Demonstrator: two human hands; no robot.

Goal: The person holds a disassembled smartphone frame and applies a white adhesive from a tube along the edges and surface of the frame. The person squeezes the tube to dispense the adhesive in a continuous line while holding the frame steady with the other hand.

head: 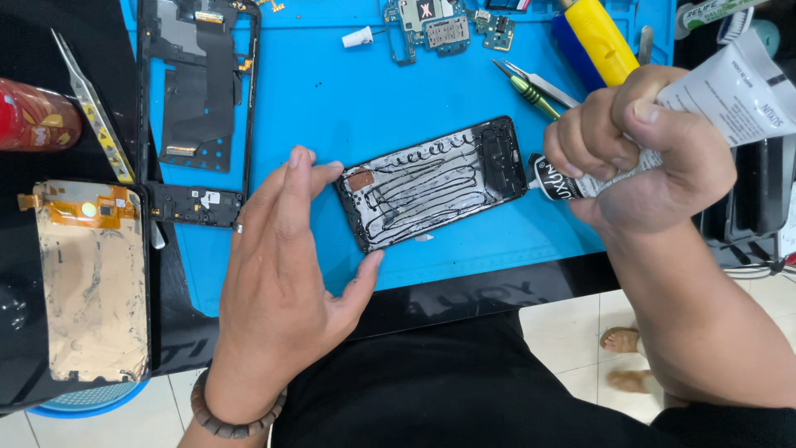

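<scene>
A black phone frame point(431, 184) lies slanted on the blue work mat point(332, 91), its inner face covered with wavy lines of clear glue. My left hand point(282, 282) steadies its left end, fingertips and thumb touching the frame's corner and lower edge. My right hand point(643, 153) squeezes a white glue tube point(730, 87), whose black nozzle end sits just beside the frame's right end.
A removed display panel point(93, 278) with copper backing lies at far left. A black phone back frame point(199, 83) lies at top left, circuit boards point(435, 25) at top centre, tweezers and a green screwdriver point(531, 93) near a yellow-handled tool point(599, 37). A red can point(33, 116) stands far left.
</scene>
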